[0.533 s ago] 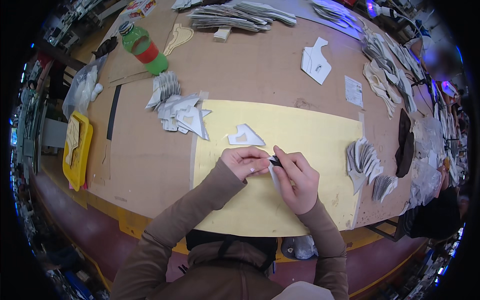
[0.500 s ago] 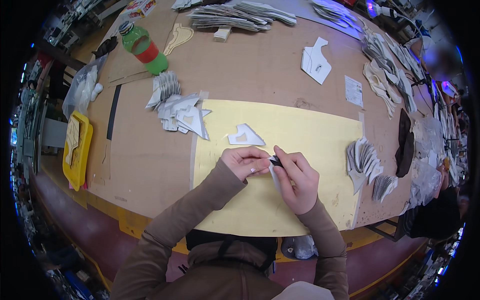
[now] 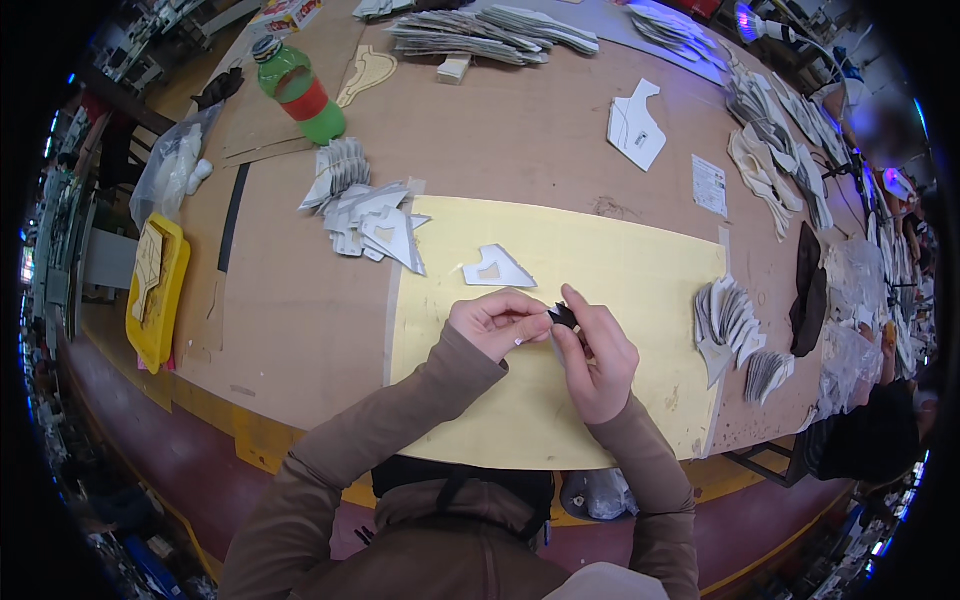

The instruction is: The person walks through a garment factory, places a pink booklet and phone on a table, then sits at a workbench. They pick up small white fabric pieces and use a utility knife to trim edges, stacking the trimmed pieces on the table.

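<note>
Over the yellow sheet (image 3: 490, 425), my left hand (image 3: 498, 322) and my right hand (image 3: 602, 365) meet at a small black-and-white piece (image 3: 563, 316). My left thumb and fingers pinch its pale edge. Its dark part sits between my right thumb and fingers; most of the piece is hidden, so its kind is unclear. Just beyond my hands lies a flat white cut piece (image 3: 510, 268) with a cut-out in it. Similar white pieces (image 3: 388, 236) are heaped at the sheet's far left corner.
Fanned stacks of cut pieces (image 3: 722, 318) lie at the sheet's right edge. A green bottle (image 3: 318, 116) stands far left, above a yellow tray (image 3: 176, 290). More stacked pieces (image 3: 470, 38) lie at the back. A white pattern piece (image 3: 636, 128) rests at back right.
Both hands stay together on the small piece, which has tilted so that more of its black side shows. My left hand has shifted slightly to the right.
</note>
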### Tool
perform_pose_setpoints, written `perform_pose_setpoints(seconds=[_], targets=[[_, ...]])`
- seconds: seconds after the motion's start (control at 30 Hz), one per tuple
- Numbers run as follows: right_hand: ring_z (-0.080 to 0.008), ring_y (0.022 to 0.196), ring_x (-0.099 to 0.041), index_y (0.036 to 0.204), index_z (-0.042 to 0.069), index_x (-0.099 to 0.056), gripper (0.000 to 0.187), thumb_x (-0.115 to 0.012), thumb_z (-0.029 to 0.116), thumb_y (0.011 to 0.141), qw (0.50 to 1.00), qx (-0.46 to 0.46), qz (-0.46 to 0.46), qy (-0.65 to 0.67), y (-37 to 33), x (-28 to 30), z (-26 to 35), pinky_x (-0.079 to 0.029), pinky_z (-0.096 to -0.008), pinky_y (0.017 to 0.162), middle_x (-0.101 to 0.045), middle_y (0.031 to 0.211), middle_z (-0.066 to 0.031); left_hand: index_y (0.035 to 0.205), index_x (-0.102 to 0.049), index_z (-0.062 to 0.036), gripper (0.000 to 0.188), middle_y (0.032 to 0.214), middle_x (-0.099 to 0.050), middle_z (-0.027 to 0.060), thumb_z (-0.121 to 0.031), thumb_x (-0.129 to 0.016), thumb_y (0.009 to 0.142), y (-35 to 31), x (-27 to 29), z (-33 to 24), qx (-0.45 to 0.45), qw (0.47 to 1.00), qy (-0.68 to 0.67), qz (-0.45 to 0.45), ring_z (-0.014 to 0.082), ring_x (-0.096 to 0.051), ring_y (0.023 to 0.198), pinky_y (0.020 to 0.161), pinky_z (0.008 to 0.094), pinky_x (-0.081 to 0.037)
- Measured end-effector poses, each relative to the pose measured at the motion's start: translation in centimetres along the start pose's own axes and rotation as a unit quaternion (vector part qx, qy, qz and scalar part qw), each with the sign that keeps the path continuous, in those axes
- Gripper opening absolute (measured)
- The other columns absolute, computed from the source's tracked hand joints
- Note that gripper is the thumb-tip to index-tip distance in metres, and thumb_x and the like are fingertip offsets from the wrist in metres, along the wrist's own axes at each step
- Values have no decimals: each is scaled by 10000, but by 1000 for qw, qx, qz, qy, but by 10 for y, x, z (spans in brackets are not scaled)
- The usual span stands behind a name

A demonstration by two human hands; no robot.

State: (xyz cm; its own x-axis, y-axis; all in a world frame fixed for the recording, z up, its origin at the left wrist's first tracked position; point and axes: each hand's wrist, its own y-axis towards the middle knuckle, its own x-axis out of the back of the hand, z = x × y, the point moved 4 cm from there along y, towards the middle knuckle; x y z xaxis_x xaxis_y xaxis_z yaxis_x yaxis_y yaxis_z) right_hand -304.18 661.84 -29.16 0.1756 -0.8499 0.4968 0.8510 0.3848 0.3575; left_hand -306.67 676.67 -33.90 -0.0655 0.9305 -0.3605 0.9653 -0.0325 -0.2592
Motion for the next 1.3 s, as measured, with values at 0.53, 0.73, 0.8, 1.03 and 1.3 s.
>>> perform_pose_setpoints(seconds=[0.53, 0.73, 0.8, 1.03, 1.3], targets=[[-105, 614, -514, 1044, -47, -640, 186, -585, -47, 866, 987, -57, 2, 150, -3, -5, -17, -423, -205, 566, -587, 842, -58, 1043, -642, 47, 201, 946, -674, 90, -56, -654, 870, 1, 1, -9, 4, 999, 26, -20, 126, -647, 886, 800, 232, -521], [-120, 727, -584, 1070, -67, -634, 214, -594, -4, 869, 805, -309, -4, 506, -7, -4, -38, -462, -220, 634, -633, 893, -64, 1044, -636, 44, 204, 937, -677, 91, -63, -655, 871, 7, 7, -5, 13, 998, 37, -50, 119, -651, 860, 794, 229, -520], [-112, 723, -584, 1061, -52, -647, 212, -597, -29, 855, 922, -218, 15, 321, -5, 1, -30, -463, -222, 618, -632, 884, -65, 1037, -634, 42, 195, 927, -678, 85, -60, -654, 872, 8, 8, -3, -1, 997, 34, -71, 119, -652, 848, 782, 228, -524], [-182, 696, -592, 1098, 16, -664, 275, -610, -51, 837, 993, 35, 96, 65, -4, -22, 6, -483, -265, 631, -603, 873, -94, 1026, -637, 31, 187, 894, -678, 80, -71, -657, 870, 13, 11, 4, -41, 994, 86, -58, 114, -648, 808, 718, 231, -535], [-125, 715, -510, 1258, 11, -569, 399, -576, -8, 859, 968, -78, 213, 111, -2, -2, -9, -417, -225, 689, -550, 813, -66, 1028, -642, -25, 222, 970, -637, 60, -82, -691, 819, 20, 27, -26, -160, 943, 282, -77, 118, -620, 835, 704, 253, -524]])
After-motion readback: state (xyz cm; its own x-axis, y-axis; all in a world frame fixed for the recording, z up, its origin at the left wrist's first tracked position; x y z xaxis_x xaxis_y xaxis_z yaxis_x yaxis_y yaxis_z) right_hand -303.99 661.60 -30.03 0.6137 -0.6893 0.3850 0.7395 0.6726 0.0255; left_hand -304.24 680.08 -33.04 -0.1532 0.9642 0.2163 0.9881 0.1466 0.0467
